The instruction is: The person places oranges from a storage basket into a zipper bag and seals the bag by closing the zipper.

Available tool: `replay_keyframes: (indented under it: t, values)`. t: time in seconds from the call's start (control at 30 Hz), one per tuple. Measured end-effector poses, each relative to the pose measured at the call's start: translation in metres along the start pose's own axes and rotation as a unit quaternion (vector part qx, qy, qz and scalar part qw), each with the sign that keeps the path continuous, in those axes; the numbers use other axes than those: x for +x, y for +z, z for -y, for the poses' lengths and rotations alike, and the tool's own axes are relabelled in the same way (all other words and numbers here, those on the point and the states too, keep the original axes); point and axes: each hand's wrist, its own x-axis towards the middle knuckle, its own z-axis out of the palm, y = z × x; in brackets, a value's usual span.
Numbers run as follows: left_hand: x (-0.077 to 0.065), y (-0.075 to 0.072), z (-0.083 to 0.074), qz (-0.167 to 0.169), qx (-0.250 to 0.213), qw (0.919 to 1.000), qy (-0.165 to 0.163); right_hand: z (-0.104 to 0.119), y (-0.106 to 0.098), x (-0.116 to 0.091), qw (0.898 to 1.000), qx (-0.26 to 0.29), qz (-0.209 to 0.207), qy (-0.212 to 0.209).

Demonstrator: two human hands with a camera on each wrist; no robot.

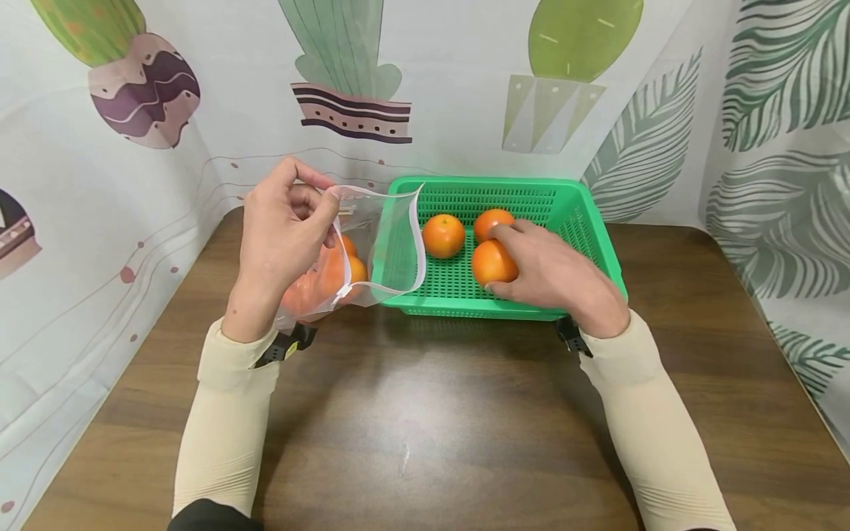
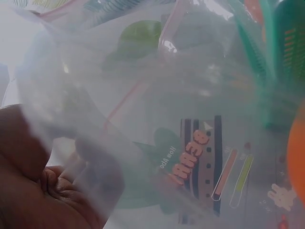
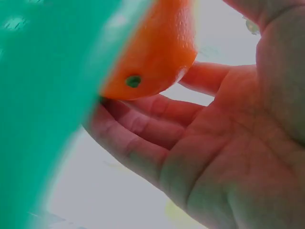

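Note:
My left hand (image 1: 282,228) pinches the upper edge of a clear zip bag (image 1: 398,243) between thumb and fingers, its mouth spread toward the basket. Several oranges (image 1: 356,273) show through the bag's wall, low on the left side. In the left wrist view the bag's film (image 2: 143,90) carries printed letters and a small rabbit. Inside the green basket (image 1: 491,183), my right hand (image 1: 547,265) holds an orange (image 1: 493,264), its thumb at the near side. The right wrist view shows fingers (image 3: 138,124) curled around that orange (image 3: 162,52), partly hidden by the basket.
Two more oranges lie in the basket: one orange (image 1: 443,236) to the left, another orange (image 1: 493,220) right behind the held one. The basket stands at the back of a brown wooden table (image 1: 432,413). A cactus-print cloth (image 1: 458,74) hangs behind it.

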Motion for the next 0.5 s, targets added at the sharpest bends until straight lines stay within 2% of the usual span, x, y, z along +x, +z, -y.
replay_keyframes:
  t: [0.5]
  values:
    - [0.001,0.001,0.000,-0.003,-0.006,1.0000,0.003,0.017,-0.012,-0.002,0.999,0.018,-0.015,-0.025]
